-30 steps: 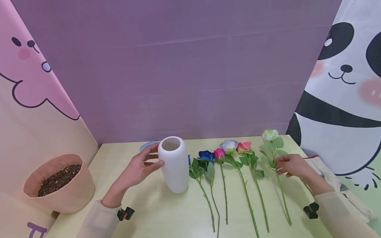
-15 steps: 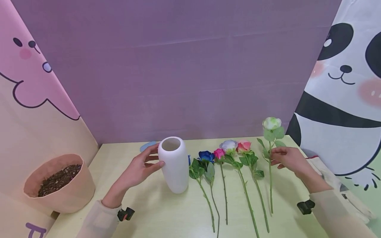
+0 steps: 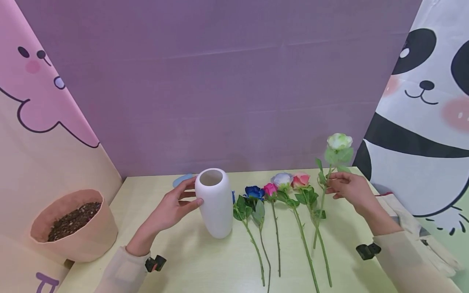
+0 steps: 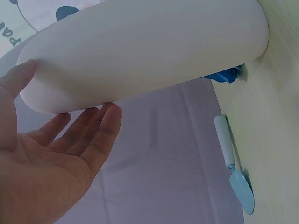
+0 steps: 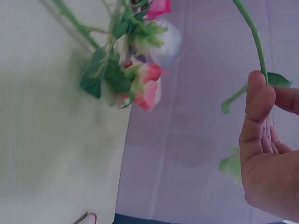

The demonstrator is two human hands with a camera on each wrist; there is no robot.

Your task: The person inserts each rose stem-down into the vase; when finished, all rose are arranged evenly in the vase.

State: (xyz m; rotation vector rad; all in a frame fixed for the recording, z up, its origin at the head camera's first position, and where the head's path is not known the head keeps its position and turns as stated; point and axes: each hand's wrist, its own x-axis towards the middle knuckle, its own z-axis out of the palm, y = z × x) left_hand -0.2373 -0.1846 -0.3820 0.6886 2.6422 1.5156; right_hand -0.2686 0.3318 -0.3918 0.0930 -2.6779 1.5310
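Observation:
A white vase point(image 3: 214, 202) stands upright on the pale table point(image 3: 190, 260). My left hand point(image 3: 172, 207) rests against its left side with straight fingers point(image 4: 93, 135), thumb on the front. My right hand point(image 3: 346, 188) pinches the stem of a white-green rose point(image 3: 339, 141) and holds it lifted and tilted, its stem end above the table near the other flowers. In the right wrist view the thumb point(image 5: 259, 100) presses the green stem point(image 5: 252, 35). Several roses lie in a row on the table: blue point(image 3: 253, 191), magenta point(image 3: 269, 189), lilac point(image 3: 281, 179) and pink point(image 3: 300, 179).
A tan pot of soil point(image 3: 71, 226) sits at the table's left edge. A small blue trowel point(image 3: 182, 179) lies behind the vase by the purple back wall. Printed cloth panels stand left and right. A folded cloth point(image 3: 421, 236) lies at the right edge.
My right hand has raised the white-green rose off the table and swung its stem leftward. The left hand and the vase have stayed in place.

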